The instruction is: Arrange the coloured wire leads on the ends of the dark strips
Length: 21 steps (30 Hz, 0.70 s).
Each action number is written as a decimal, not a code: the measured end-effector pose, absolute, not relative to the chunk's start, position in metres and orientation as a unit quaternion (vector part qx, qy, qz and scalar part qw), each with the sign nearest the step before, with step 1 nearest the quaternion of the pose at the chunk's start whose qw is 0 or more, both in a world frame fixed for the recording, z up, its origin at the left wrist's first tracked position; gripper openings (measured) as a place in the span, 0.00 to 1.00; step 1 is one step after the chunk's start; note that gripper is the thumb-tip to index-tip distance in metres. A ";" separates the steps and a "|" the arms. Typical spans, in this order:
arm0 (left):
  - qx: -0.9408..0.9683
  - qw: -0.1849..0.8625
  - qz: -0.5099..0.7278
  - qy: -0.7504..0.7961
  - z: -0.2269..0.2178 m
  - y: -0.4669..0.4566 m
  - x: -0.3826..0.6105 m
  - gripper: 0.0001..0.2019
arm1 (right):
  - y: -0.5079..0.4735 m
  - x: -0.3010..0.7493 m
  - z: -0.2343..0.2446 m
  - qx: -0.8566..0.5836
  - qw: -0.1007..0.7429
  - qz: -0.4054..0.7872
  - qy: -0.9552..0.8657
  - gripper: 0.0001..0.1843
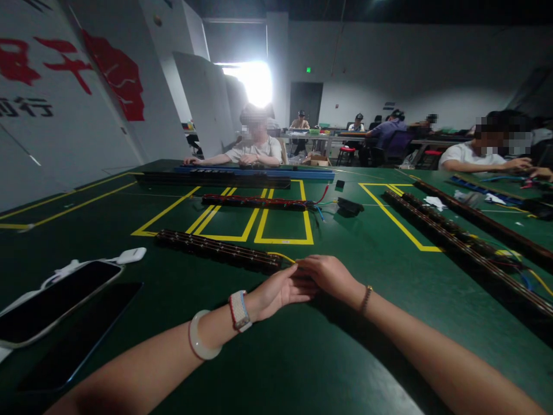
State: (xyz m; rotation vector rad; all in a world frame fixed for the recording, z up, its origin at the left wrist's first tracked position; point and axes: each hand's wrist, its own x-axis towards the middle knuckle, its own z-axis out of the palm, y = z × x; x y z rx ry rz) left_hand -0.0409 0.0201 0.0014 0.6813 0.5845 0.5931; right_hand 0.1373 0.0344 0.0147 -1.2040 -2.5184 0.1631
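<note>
A dark battery-like strip (216,249) with rows of metal links lies on the green table, and a yellow wire (280,255) runs from its right end to where my hands meet. My left hand (276,293) is palm up with its fingers stretched to the right. Its thumb tip reaches the wire's end. My right hand (328,278) arches over from the right, fingers bent and closed at the wire's end. Its fingertips are partly hidden, so the exact grip is hard to see.
Phones (64,300) and a white earbud case (133,255) lie at left. Beyond is a wired strip (259,202) with a black connector (349,206). More long strips (466,248) lie at right. Co-workers sit across (263,148) and at right (470,154).
</note>
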 end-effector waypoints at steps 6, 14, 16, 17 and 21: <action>0.287 0.832 0.396 0.260 -0.004 0.016 -0.036 0.08 | 0.015 0.131 0.015 -0.354 0.062 -0.152 -0.921 0.19; 0.275 0.824 0.405 0.286 -0.009 0.022 -0.037 0.07 | 0.001 0.121 0.041 -0.346 0.083 -0.128 -0.926 0.14; 0.286 0.824 0.393 0.290 -0.011 0.023 -0.038 0.08 | -0.003 0.122 0.053 -0.381 0.109 -0.104 -0.912 0.12; 0.291 0.826 0.386 0.289 -0.012 0.023 -0.039 0.08 | -0.005 0.122 0.056 -0.402 0.112 -0.102 -0.903 0.11; 0.303 0.834 0.380 0.262 -0.013 0.024 -0.040 0.10 | -0.005 0.121 0.052 -0.445 0.057 -0.127 -0.884 0.10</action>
